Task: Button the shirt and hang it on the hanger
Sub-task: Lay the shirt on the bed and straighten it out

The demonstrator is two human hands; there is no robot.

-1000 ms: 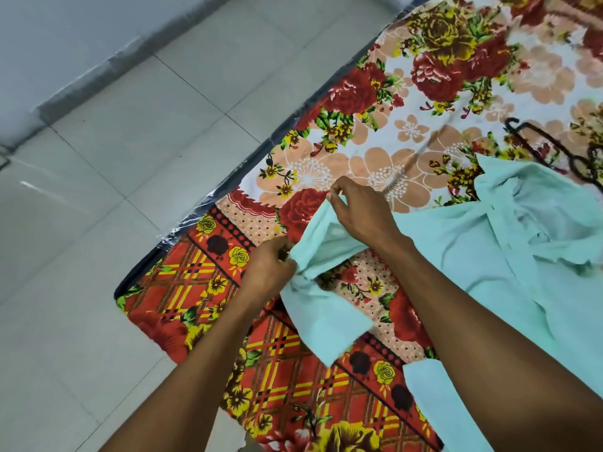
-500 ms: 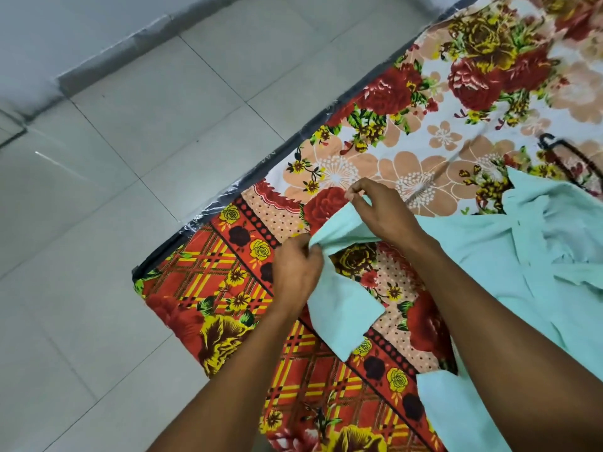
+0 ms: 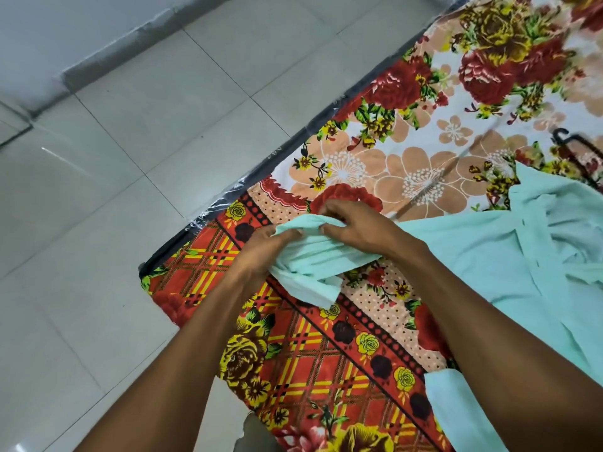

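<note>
Nearest, down at 5 o'clock, one loose end of the mint shirt (image 3: 509, 256) lies on the floral bedsheet (image 3: 326, 370). Around the middle, both hands have the bunched-up fabric: left hand (image 3: 261, 252) with fingers curled round it, right hand (image 3: 362, 228) pinching the top edge. The rest of the shirt spreads out toward 3 o'clock. Further off, around 2 o'clock, a black hanger (image 3: 574, 148) sits just past the collar. Grey tiled floor (image 3: 130, 158) from 9 to 11.

Shirt (image 3: 509, 252) lies on the bed sheet (image 3: 326, 363), right side. Hanger (image 3: 577, 151) on sheet just behind shirt. Both hands, L (image 3: 261, 252) & R (image 3: 362, 230), side by side on shirt's left end. Floor (image 3: 130, 158) to the left.
</note>
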